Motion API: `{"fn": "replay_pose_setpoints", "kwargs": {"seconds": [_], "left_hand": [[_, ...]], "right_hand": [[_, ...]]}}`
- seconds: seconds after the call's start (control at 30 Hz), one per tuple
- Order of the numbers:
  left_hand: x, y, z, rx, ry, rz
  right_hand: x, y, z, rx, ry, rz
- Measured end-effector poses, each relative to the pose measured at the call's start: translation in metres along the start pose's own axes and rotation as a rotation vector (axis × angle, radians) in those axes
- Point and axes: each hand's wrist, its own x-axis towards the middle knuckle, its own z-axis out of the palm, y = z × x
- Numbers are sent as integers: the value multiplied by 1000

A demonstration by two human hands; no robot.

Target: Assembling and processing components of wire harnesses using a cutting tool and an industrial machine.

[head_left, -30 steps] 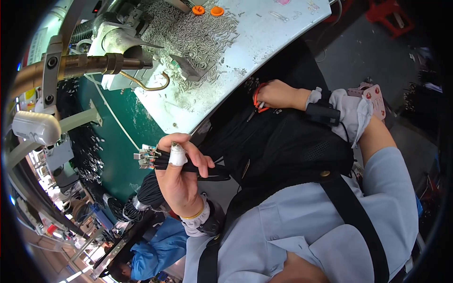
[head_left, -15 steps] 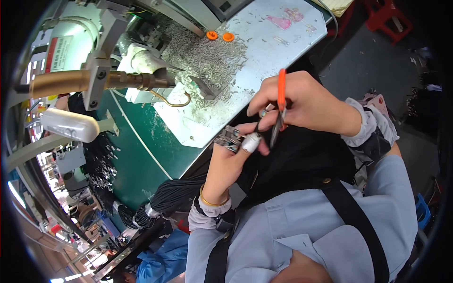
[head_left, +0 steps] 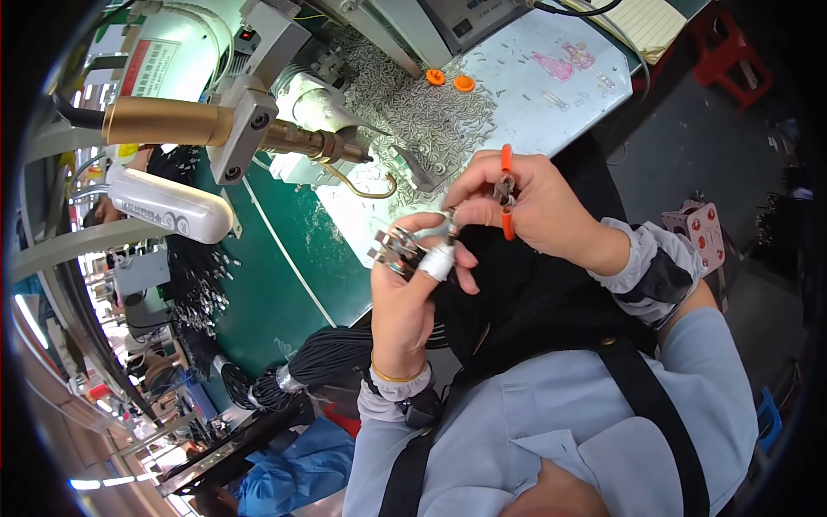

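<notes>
Boxy metal-shelled cable connectors (head_left: 396, 249) are held bunched in the curled left hand (head_left: 401, 314), near the smooth white work plate (head_left: 551, 108); one cable end (head_left: 451, 221) is pinched by the right hand (head_left: 547, 207), orange-handled scissors (head_left: 506, 158) tucked in it. Small silvery cylinders (head_left: 431, 116) are heaped on the plate; black cables (head_left: 332, 355) are banded with shiny wrap (head_left: 287, 379).

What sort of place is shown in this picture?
Likely a factory workshop: a bundle of black cables, a brass-coloured machine barrel, and many small metal pieces heaped on a white plate.
</notes>
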Motion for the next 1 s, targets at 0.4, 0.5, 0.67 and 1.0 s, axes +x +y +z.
{"fn": "replay_pose_setpoints", "kwargs": {"seconds": [0.4, 0.5, 0.67, 1.0], "left_hand": [[-6, 2, -4, -168, 85, -40], [-9, 3, -12, -314, 14, -57], [-12, 3, -17, -520, -62, -101], [-17, -4, 13, 588, 449, 341]], "right_hand": [[1, 5, 11, -1001, 28, -889], [-4, 13, 8, -911, -23, -826], [-17, 8, 11, -324, -147, -190], [-17, 3, 16, -38, -129, 101]]}}
